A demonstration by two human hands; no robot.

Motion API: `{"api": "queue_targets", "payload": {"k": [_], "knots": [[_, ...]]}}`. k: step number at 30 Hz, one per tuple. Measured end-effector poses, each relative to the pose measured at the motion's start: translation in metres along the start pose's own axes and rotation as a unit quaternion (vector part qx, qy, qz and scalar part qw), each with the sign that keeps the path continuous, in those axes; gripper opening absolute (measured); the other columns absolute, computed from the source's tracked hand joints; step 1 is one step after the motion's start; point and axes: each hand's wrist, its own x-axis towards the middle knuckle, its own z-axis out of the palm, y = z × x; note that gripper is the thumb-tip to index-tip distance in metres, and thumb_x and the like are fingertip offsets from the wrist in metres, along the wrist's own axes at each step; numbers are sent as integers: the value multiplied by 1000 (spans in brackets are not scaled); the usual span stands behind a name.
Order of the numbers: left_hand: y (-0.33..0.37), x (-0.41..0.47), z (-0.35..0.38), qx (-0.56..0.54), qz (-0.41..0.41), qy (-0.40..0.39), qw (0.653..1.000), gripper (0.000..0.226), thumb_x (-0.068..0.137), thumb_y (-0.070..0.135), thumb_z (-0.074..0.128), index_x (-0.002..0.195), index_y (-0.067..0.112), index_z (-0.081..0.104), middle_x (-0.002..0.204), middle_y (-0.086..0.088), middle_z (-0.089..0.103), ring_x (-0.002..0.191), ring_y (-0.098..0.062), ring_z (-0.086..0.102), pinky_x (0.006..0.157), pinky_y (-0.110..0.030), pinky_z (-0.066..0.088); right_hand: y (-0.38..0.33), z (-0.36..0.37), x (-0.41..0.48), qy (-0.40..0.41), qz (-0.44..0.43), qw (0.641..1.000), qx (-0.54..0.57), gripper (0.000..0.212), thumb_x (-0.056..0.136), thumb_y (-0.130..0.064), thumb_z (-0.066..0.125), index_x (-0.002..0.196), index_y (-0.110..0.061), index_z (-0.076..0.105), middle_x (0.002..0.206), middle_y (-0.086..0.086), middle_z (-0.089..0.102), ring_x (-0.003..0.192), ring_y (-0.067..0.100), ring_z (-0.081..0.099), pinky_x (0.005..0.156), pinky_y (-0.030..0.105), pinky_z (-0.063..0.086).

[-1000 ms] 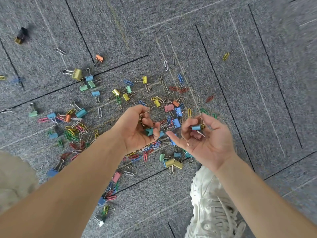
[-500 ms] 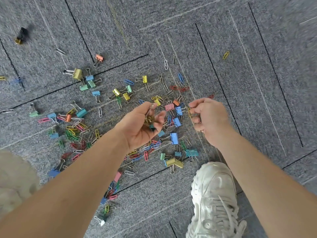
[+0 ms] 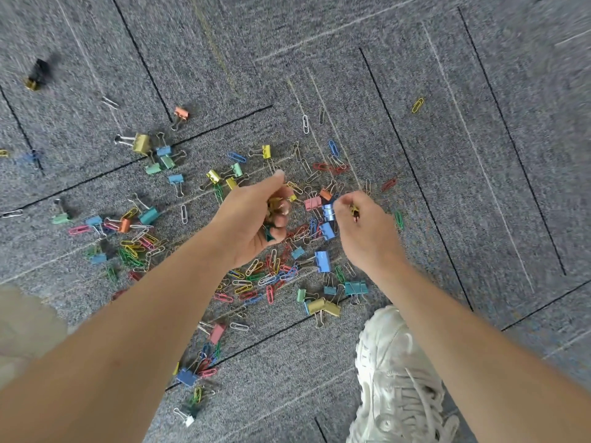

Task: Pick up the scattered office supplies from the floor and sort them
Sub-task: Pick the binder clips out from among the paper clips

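Note:
Coloured binder clips and paper clips lie scattered over grey carpet tiles (image 3: 447, 187). My left hand (image 3: 252, 219) hovers above the middle of the pile, its fingers curled round a small bunch of clips, gold and green ones showing. Just to its right, my right hand (image 3: 364, 228) reaches down palm-down and pinches a small clip between fingertips beside a blue binder clip (image 3: 328, 211). A pink binder clip (image 3: 312, 203) lies between the two hands. Another blue binder clip (image 3: 322, 261) sits below the right wrist.
My white sneaker (image 3: 393, 378) stands at the lower right by the pile's edge. A large gold binder clip (image 3: 140, 143) and an orange one (image 3: 181, 113) lie at the upper left. A lone yellow paper clip (image 3: 417, 105) rests far right. A beige trouser leg (image 3: 19, 321) shows at left.
My right hand turned from palm-up to palm-down and dropped onto the pile near the blue clip. My left hand closed tighter round its bunch of clips.

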Motion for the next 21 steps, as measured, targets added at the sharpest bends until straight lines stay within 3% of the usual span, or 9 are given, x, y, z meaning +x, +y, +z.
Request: {"api": "queue_targets", "payload": {"k": [3, 7, 9, 11, 14, 17, 21], "knots": [[-1, 3, 3, 118, 43, 59, 990, 36, 98, 41, 55, 78, 11, 58, 65, -1, 61, 46, -11, 38, 47, -26, 33, 0, 8, -2, 0, -16, 999, -41, 19, 98, -40, 56, 104, -22, 52, 72, -2, 59, 46, 7, 44, 41, 19, 31], [-3, 8, 0, 347, 127, 105, 923, 46, 99, 47, 51, 79, 8, 62, 61, 2, 66, 40, -9, 38, 49, -26, 35, 3, 10, 1, 12, -4, 1000, 12, 17, 99, -29, 57, 89, -15, 57, 70, -7, 53, 52, 7, 44, 49, 24, 36], [-5, 10, -4, 383, 153, 105, 905, 32, 98, 34, 57, 72, 14, 54, 63, -3, 57, 44, -13, 41, 52, -27, 41, 5, 5, -1, 19, 27, 994, 105, 18, 97, -19, 55, 80, -14, 56, 62, -5, 50, 43, 6, 35, 43, 25, 31], [-7, 13, -7, 402, 169, 115, 893, 30, 94, 19, 56, 68, 19, 42, 62, -4, 46, 53, -19, 41, 59, -39, 50, 7, -1, -3, 23, 65, 980, 187, 22, 94, -12, 53, 73, -16, 54, 53, -2, 44, 39, 10, 28, 42, 24, 21], [-12, 15, -10, 427, 181, 120, 878, 31, 98, 18, 51, 70, 18, 38, 71, -17, 56, 62, -21, 47, 61, -42, 53, 11, -5, -7, 11, 86, 966, 243, 35, 94, -11, 50, 63, -26, 50, 47, -8, 36, 42, 13, 24, 45, 30, 18], [-15, 15, -12, 453, 187, 113, 864, 26, 103, 21, 46, 77, 18, 40, 90, -23, 66, 64, -21, 49, 56, -37, 45, 10, -5, -7, 13, 54, 983, 173, 22, 101, -23, 49, 79, -21, 54, 54, -5, 42, 44, 13, 30, 43, 28, 23], [-18, 16, -15, 475, 168, 79, 860, 13, 103, 29, 46, 94, 21, 49, 71, -6, 57, 51, -13, 41, 47, -31, 37, 1, -4, -3, 31, 2, 998, 56, 19, 102, -35, 48, 110, -18, 48, 75, -7, 54, 52, 10, 46, 45, 21, 39]]}}
